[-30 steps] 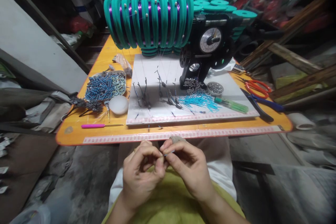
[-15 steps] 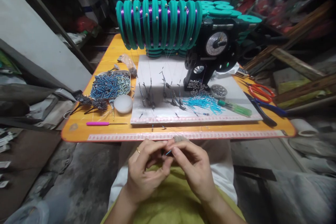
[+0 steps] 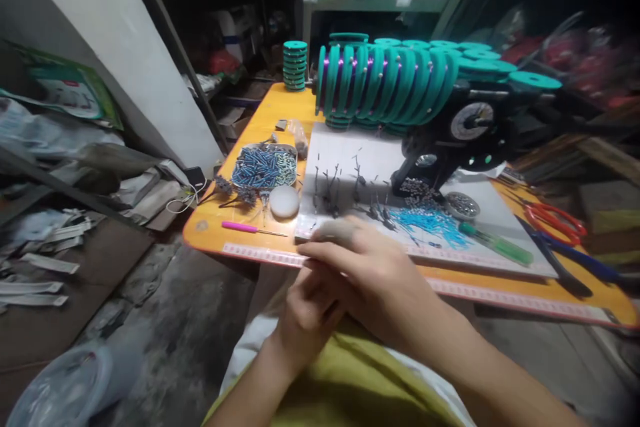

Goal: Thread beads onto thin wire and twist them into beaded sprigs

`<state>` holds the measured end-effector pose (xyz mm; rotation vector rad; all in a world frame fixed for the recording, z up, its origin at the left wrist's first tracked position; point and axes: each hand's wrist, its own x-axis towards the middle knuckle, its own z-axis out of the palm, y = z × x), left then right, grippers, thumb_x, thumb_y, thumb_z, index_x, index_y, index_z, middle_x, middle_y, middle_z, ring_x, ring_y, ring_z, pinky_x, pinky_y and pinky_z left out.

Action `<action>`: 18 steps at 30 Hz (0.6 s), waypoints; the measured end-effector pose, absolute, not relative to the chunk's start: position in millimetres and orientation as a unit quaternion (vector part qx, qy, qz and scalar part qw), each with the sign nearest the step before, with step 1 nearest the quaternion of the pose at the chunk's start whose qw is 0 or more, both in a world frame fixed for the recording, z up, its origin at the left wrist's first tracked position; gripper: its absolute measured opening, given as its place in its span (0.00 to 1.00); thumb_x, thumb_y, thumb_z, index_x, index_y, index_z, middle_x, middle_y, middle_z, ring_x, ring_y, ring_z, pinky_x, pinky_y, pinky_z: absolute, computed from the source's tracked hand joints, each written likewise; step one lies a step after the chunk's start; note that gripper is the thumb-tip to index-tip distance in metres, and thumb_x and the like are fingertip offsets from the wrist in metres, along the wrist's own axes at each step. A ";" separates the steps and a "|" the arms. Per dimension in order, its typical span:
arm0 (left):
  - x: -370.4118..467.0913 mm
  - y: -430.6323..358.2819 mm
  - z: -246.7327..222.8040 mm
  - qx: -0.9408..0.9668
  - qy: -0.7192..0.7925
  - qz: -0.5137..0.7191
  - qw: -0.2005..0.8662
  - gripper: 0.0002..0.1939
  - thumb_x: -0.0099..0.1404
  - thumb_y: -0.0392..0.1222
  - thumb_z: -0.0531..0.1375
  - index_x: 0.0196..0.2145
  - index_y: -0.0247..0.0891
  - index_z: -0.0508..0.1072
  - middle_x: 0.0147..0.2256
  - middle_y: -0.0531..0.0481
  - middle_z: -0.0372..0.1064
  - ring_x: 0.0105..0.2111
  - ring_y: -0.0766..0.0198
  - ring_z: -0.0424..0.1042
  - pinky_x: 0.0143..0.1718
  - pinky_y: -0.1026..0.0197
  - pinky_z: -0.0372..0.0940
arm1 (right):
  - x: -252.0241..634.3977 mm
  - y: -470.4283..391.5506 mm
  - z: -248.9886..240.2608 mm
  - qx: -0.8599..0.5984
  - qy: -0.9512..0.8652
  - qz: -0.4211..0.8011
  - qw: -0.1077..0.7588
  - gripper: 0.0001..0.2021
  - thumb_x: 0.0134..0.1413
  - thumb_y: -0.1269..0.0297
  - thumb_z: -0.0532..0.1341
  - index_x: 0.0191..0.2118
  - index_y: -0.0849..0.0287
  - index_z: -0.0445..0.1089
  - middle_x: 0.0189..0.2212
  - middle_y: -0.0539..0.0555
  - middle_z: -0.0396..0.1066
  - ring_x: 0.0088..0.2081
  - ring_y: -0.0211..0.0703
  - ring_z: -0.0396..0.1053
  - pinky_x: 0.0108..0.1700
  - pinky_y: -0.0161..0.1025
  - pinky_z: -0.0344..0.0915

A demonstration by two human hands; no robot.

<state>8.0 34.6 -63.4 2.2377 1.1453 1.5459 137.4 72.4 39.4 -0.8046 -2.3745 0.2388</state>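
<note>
My left hand is closed low in front of the table, its fingers curled. Across it reaches my right hand, blurred by motion, with a grey cover on one finger. The right fingers are bent together over the left ones, and anything between them is hidden. Just beyond the hands, a white board carries small dark swivels on thin lines, light-blue sleeves and a green-handled tool. A pink-handled needle tool lies on the table to the left.
Teal spools with purple line are mounted on a black stand with a dial. A tray of blue tubes and a white round lid are left. Red pliers lie right. A plastic bucket stands on the floor.
The view has swung left, so the table appears further right. My right hand has crossed over the left; the small blue piece between the fingertips is now hidden.
</note>
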 end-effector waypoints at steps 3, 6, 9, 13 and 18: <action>10.0 32.8 -70.7 0.750 0.398 0.525 0.062 0.07 0.65 0.36 0.58 0.35 0.39 0.77 0.30 0.45 0.75 0.31 0.55 0.75 0.30 0.57 0.71 | 87.0 102.3 50.5 -0.294 -0.948 0.034 0.121 0.06 0.60 0.74 0.58 0.37 0.63 0.72 0.33 0.58 0.71 0.35 0.50 0.71 0.29 0.41 0.69; 12.1 30.1 -72.3 0.752 0.407 0.515 0.060 0.09 0.66 0.37 0.57 0.39 0.42 0.77 0.35 0.45 0.77 0.35 0.55 0.76 0.35 0.57 0.72 | 42.3 122.5 44.9 -0.282 -0.958 0.004 0.059 0.09 0.61 0.77 0.54 0.40 0.67 0.72 0.35 0.61 0.71 0.33 0.50 0.73 0.28 0.42 0.70; 13.6 28.3 -71.2 0.750 0.422 0.504 0.073 0.10 0.67 0.37 0.56 0.41 0.45 0.77 0.34 0.47 0.77 0.34 0.56 0.76 0.35 0.58 0.72 | 15.6 131.6 33.7 -0.266 -0.963 -0.006 0.047 0.08 0.57 0.79 0.56 0.37 0.67 0.72 0.34 0.63 0.73 0.33 0.49 0.75 0.30 0.41 0.70; 15.5 28.1 -75.3 0.747 0.433 0.498 0.086 0.11 0.65 0.37 0.58 0.42 0.46 0.77 0.29 0.48 0.76 0.30 0.56 0.76 0.31 0.58 0.72 | 2.6 133.0 24.2 -0.272 -0.960 -0.008 0.061 0.07 0.57 0.78 0.56 0.34 0.67 0.72 0.31 0.63 0.74 0.34 0.49 0.75 0.31 0.40 0.70; 16.5 28.7 -82.8 0.731 0.434 0.515 0.109 0.15 0.61 0.36 0.59 0.45 0.46 0.77 0.35 0.45 0.79 0.34 0.50 0.76 0.39 0.49 0.71 | 9.5 120.2 29.9 -0.297 -0.949 -0.014 0.107 0.05 0.59 0.67 0.58 0.34 0.63 0.69 0.29 0.58 0.74 0.31 0.50 0.75 0.28 0.41 0.69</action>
